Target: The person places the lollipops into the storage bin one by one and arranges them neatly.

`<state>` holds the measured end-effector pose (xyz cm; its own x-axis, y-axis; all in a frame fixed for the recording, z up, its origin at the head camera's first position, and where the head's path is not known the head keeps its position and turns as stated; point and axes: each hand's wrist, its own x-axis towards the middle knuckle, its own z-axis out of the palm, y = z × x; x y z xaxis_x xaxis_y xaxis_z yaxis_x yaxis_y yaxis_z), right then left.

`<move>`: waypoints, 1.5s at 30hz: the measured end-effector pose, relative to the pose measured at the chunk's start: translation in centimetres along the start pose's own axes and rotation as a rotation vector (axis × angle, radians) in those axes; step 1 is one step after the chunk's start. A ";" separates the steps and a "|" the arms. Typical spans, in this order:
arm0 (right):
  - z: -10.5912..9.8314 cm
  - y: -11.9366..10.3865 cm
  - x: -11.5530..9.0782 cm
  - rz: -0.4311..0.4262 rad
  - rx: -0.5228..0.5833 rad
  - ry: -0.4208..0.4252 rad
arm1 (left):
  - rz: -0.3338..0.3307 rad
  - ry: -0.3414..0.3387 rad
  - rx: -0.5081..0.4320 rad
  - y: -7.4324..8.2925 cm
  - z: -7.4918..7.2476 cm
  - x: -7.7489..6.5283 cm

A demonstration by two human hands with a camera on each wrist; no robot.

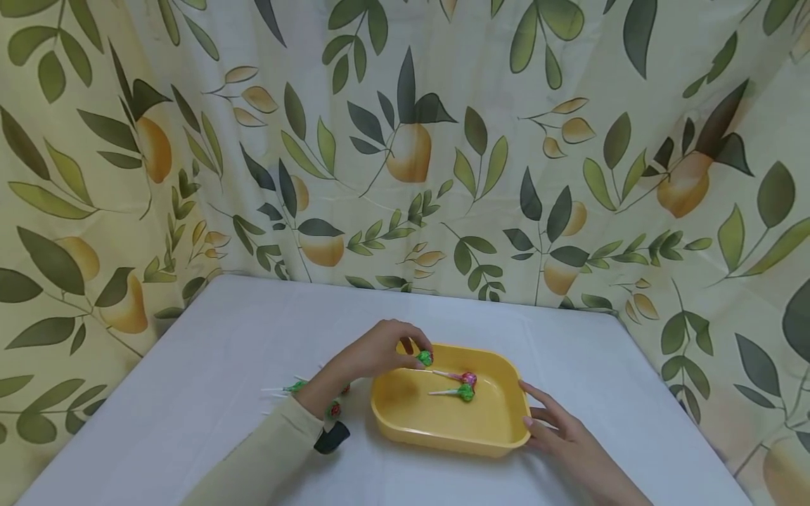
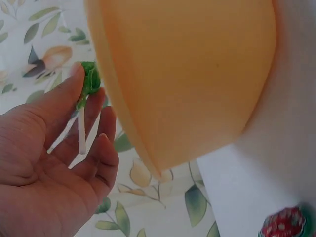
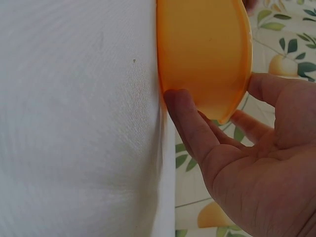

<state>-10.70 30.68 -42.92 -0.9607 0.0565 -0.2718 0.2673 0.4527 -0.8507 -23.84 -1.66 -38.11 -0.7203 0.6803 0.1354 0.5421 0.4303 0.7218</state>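
Observation:
My left hand (image 1: 382, 349) pinches a lollipop (image 1: 425, 358) in a green wrapper between thumb and fingertips, over the far left rim of a yellow tray (image 1: 436, 441). In the left wrist view the lollipop's white stick (image 2: 82, 131) points down past the fingers, and its green head (image 2: 90, 79) is close to the tray's rim. Inside the tray lie a pink-wrapped lollipop (image 1: 468, 379) and a green-wrapped lollipop (image 1: 466, 392), sticks pointing left. My right hand (image 1: 563, 432) touches the tray's right end with spread fingers (image 3: 190, 116) against the outer wall.
Left of the tray, several lollipops (image 1: 295, 386) lie on the white tablecloth (image 1: 253, 330), partly hidden by the left forearm. One has a red and green wrapper (image 2: 284, 223). A dark band (image 1: 332, 437) shows at the left wrist. A leaf-and-fruit patterned curtain (image 1: 405, 211) hangs behind the table.

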 end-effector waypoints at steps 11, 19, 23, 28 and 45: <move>0.0 0.2 0.0 -0.039 -0.012 -0.005 | 0.039 -0.066 -0.038 0.5 2.6 1.3; 0.0 0.2 0.0 -0.031 0.014 -0.007 | 0.076 -0.090 -0.070 0.4 4.2 2.0; 0.0 0.1 0.0 -0.038 0.013 -0.012 | 0.085 -0.096 -0.072 0.3 4.8 2.2; 0.0 0.2 0.0 -0.031 0.006 0.003 | 0.099 -0.095 -0.068 0.4 5.5 2.4; -0.1 0.2 -0.2 -0.029 -0.002 0.004 | 0.055 -0.096 -0.068 -0.2 7.6 2.8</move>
<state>-10.44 30.82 -43.00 -0.9683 0.0467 -0.2455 0.2394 0.4560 -0.8572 -22.64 4.69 -43.04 -0.6438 0.7569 0.1126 0.5466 0.3518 0.7599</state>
